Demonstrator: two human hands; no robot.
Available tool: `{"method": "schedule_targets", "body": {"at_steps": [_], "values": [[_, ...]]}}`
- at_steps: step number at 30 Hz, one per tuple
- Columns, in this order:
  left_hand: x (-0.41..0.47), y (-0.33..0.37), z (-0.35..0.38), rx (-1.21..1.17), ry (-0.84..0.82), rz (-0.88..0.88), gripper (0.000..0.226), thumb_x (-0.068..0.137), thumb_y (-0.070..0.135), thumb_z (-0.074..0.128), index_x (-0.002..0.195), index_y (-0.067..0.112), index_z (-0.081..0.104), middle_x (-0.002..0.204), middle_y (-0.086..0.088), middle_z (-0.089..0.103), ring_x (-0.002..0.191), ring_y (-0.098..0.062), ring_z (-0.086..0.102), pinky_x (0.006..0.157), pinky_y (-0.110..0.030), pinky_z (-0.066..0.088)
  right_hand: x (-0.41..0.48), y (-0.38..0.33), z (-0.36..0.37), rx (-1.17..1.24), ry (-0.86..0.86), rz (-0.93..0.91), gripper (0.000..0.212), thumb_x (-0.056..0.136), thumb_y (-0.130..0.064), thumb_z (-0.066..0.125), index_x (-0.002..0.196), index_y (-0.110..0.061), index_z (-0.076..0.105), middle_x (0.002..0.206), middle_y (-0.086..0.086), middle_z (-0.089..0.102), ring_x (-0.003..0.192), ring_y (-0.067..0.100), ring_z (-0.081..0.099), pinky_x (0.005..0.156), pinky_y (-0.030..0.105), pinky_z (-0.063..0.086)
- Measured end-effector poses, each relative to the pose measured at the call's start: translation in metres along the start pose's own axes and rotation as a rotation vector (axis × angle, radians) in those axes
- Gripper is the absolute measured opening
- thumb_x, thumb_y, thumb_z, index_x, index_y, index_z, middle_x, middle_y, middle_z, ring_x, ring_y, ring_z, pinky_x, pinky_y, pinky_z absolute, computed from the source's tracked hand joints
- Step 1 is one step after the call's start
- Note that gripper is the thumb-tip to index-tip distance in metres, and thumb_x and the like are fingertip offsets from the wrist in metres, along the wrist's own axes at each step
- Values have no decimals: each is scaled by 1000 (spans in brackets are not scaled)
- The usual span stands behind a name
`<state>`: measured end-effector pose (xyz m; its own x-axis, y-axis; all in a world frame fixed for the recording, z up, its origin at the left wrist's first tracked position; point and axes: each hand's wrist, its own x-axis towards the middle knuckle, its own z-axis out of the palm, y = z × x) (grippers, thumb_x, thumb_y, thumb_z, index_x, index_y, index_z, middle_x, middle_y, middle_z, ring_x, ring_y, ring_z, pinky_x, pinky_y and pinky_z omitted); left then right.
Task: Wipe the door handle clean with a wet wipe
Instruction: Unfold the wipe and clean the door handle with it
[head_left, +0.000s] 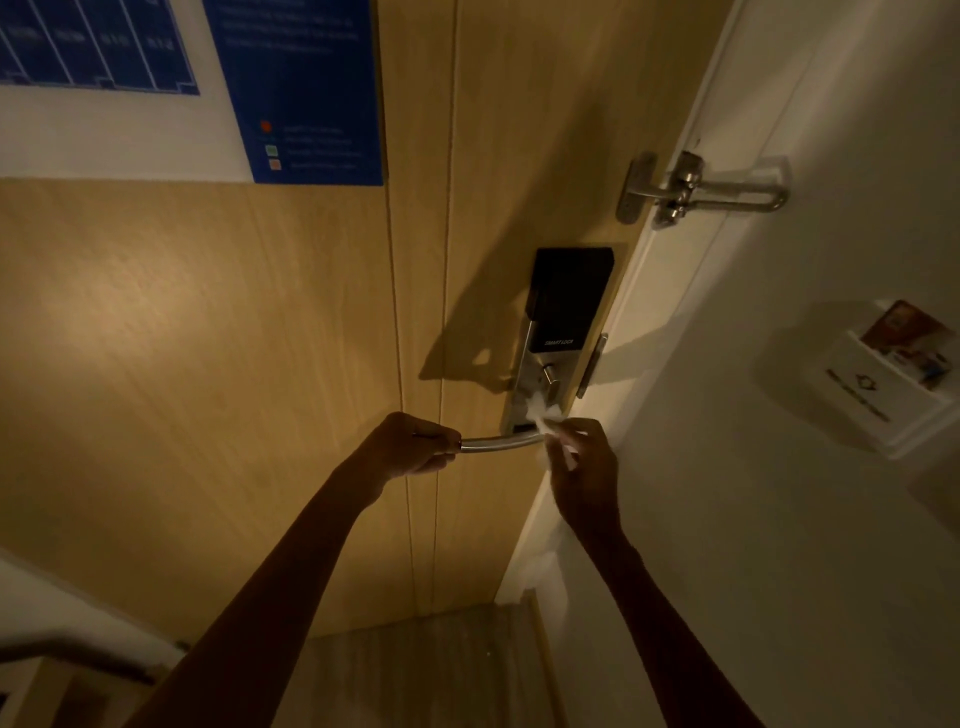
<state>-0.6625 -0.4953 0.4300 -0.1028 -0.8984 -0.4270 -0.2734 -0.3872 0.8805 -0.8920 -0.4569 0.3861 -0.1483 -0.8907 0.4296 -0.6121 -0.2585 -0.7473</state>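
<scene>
A silver lever door handle (498, 443) sticks out leftward from a smart lock (558, 332) on a wooden door (208, 364). My left hand (410, 447) grips the free left end of the handle. My right hand (582, 457) pinches a white wet wipe (543, 415) and holds it against the handle's root, where the lever meets the lock plate. Part of the wipe is hidden behind my fingers.
A metal swing-bar door guard (696, 189) sits above the lock on the door's edge. The white frame and wall (779, 519) are to the right, with a white key-card holder (883, 384) on it. A blue evacuation plan (306, 93) hangs on the door at upper left.
</scene>
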Motion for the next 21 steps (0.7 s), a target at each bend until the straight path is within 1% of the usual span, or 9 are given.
{"method": "schedule_targets", "body": {"at_steps": [3, 6, 8, 10, 13, 15, 17, 19, 21], "values": [[0, 0, 0, 4, 2, -3, 19, 86, 7, 67, 103, 1, 72, 89, -14, 72, 78, -17, 69, 65, -16, 58, 6, 11, 4, -326, -151, -175, 51, 98, -44, 28, 122, -16, 62, 124, 9, 51, 107, 17, 52, 85, 12, 40], [-3, -1, 2, -13, 10, 6, 18, 86, 7, 67, 102, 2, 72, 90, -13, 72, 80, -17, 69, 66, -16, 58, 16, 14, -2, -469, -177, -279, 38, 98, -33, 37, 123, -17, 62, 129, 10, 48, 116, 22, 47, 88, 23, 47], [-5, -4, 3, -20, 14, 10, 16, 86, 8, 67, 100, 6, 73, 91, -11, 72, 84, -18, 70, 69, -18, 58, 9, 18, -3, -479, -108, -278, 31, 96, -26, 48, 123, -17, 62, 126, 12, 51, 118, 25, 46, 90, 32, 52], [-5, -8, 3, -37, 25, 10, 11, 84, 10, 69, 92, 15, 76, 91, -10, 74, 87, -19, 72, 77, -24, 58, -4, 20, 4, -430, -49, -275, 32, 94, -20, 58, 126, -18, 61, 123, 13, 53, 115, 26, 49, 87, 34, 54], [-4, -12, 3, -31, 60, 28, 10, 82, 15, 72, 90, 16, 77, 82, -5, 75, 79, -14, 73, 73, -23, 57, -6, 7, 27, -403, -131, -350, 40, 88, -18, 68, 127, -21, 60, 126, 10, 51, 114, 23, 51, 87, 32, 54], [-4, -12, 5, -20, 80, 32, 14, 82, 16, 73, 95, 12, 76, 79, -4, 75, 75, -12, 72, 69, -20, 57, 4, -3, 30, -472, -209, -430, 35, 88, -20, 67, 122, -24, 62, 124, 6, 53, 115, 22, 50, 85, 31, 55], [-6, -11, 6, -11, 86, 38, 13, 82, 16, 73, 94, 13, 76, 80, -4, 75, 75, -11, 72, 66, -16, 56, 11, 0, 16, -511, -204, -479, 31, 89, -22, 61, 120, -22, 63, 119, 8, 58, 112, 21, 49, 85, 31, 54], [-7, -11, 6, -35, 81, 40, 14, 82, 15, 73, 95, 12, 76, 84, -6, 76, 80, -13, 73, 68, -17, 57, 16, 14, -4, -496, -137, -433, 31, 91, -21, 55, 121, -18, 63, 114, 11, 61, 108, 20, 47, 84, 35, 55], [-7, -10, 6, -49, 84, 42, 14, 82, 13, 72, 95, 11, 75, 86, -8, 75, 83, -15, 73, 74, -21, 58, 18, 24, -10, -487, -108, -363, 32, 90, -18, 60, 122, -16, 63, 111, 11, 62, 106, 18, 45, 80, 38, 58]]}}
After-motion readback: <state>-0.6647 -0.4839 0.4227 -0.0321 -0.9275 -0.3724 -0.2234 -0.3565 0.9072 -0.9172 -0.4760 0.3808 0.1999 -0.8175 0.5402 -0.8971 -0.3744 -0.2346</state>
